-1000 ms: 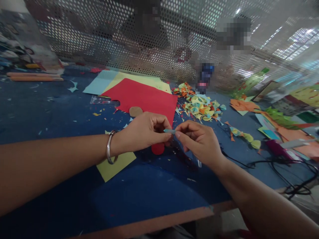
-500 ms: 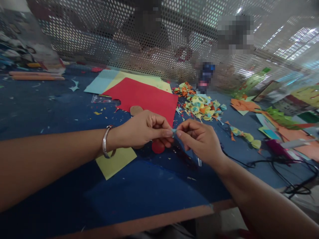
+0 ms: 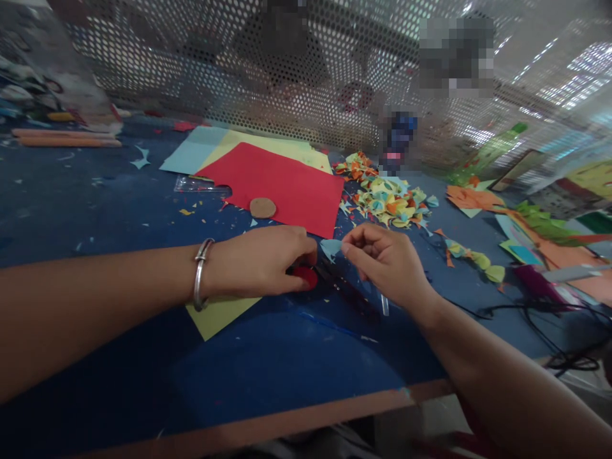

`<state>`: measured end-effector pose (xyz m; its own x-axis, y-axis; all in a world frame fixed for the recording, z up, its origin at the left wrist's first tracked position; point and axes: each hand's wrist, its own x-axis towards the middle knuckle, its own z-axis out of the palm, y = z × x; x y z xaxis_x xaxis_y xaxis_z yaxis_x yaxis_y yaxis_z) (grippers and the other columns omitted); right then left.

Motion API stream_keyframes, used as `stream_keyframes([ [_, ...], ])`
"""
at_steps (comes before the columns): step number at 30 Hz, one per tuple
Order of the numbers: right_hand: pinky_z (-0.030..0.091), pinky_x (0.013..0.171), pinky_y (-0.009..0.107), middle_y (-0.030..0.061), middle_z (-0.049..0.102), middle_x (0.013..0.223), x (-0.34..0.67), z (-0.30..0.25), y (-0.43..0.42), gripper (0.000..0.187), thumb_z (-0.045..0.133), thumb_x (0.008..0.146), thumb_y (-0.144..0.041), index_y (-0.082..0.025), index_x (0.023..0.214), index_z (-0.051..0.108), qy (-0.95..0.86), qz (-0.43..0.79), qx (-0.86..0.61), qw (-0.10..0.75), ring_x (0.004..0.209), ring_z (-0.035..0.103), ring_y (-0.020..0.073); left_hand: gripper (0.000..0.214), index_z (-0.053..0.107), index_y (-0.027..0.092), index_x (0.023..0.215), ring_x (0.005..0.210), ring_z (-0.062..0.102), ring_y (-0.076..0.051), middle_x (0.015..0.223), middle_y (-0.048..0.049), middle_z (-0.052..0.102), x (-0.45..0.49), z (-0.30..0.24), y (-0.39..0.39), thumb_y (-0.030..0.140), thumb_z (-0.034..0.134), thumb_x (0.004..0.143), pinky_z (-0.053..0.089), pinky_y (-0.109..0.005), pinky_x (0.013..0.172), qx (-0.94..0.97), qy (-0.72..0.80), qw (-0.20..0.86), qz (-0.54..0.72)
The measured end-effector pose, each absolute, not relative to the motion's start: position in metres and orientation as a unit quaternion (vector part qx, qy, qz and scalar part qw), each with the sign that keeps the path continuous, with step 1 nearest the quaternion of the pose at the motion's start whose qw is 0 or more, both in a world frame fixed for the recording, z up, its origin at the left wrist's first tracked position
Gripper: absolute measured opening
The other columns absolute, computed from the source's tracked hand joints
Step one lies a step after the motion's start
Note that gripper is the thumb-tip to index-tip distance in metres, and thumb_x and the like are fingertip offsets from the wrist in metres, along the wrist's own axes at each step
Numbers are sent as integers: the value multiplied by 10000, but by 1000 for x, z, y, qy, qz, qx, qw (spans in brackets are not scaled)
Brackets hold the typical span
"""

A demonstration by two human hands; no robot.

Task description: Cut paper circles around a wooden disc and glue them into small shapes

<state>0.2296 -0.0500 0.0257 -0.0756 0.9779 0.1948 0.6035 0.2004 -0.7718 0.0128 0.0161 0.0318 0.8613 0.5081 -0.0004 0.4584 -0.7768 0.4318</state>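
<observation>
My right hand pinches a small light blue paper piece between thumb and forefinger, a little above the blue table. My left hand, with a silver bangle on its wrist, is lowered to the table with fingers curled over a small red paper disc. Whether those fingers grip the disc is hidden. Under the left wrist lies a yellow paper square. A dark thin tool lies on the table between the hands.
A red sheet with a brown disc lies ahead on yellow and light blue sheets. A heap of coloured paper scraps sits to the right, with black cables further right. A perforated metal screen closes the back; people sit behind it.
My left hand let go of the blue piece and dropped to the table onto the red disc. My right hand kept the blue piece, which now shows unfolded.
</observation>
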Motion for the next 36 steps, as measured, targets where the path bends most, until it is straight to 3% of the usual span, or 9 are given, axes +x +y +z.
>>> stream_keyframes([
  [4,389,462,202,-53,545,609,230,22,-48,93,627,857,-232,-174,785,635,-698,259,-586,320,466,497,59,123,674,179,902,761,582,-181,925,-57,654,15,30,15,226,650,790,384,-279,640,939,252,228,41],
  [8,396,492,212,-38,586,631,230,21,-47,105,629,863,-250,-175,792,650,-704,253,-593,298,494,511,68,86,660,188,839,629,555,-135,776,-5,662,14,33,17,145,628,771,360,-254,554,918,268,286,55],
  [16,415,508,226,-5,654,692,234,19,-47,176,645,882,-328,-169,932,701,-701,238,-599,306,537,545,94,65,659,140,857,599,611,-90,690,-7,676,20,39,21,133,703,810,493,-205,587,672,360,611,215],
  [19,420,508,226,-2,636,705,234,20,-51,179,655,889,-324,-167,965,695,-708,189,-588,343,556,549,97,80,644,131,792,587,644,-91,684,-35,711,22,36,22,150,715,824,519,-195,592,592,374,671,242],
  [26,476,588,231,14,666,841,228,22,-61,167,623,919,-208,-210,1078,675,-811,9,-484,327,614,569,99,153,605,135,719,558,664,-94,607,-30,704,26,34,19,103,693,840,523,-170,567,513,368,743,221],
  [30,492,626,241,39,701,885,227,23,-63,117,610,929,-170,-194,1019,681,-835,-19,-444,326,666,610,113,45,651,131,840,587,674,-87,662,-36,726,27,33,15,121,695,842,532,-164,595,493,330,786,175],
  [36,467,580,244,16,675,801,225,25,-64,69,604,932,-192,-204,894,660,-826,15,-456,331,620,578,110,51,699,128,872,652,718,-108,717,-33,746,27,29,10,136,649,875,566,-184,633,564,335,724,214],
])
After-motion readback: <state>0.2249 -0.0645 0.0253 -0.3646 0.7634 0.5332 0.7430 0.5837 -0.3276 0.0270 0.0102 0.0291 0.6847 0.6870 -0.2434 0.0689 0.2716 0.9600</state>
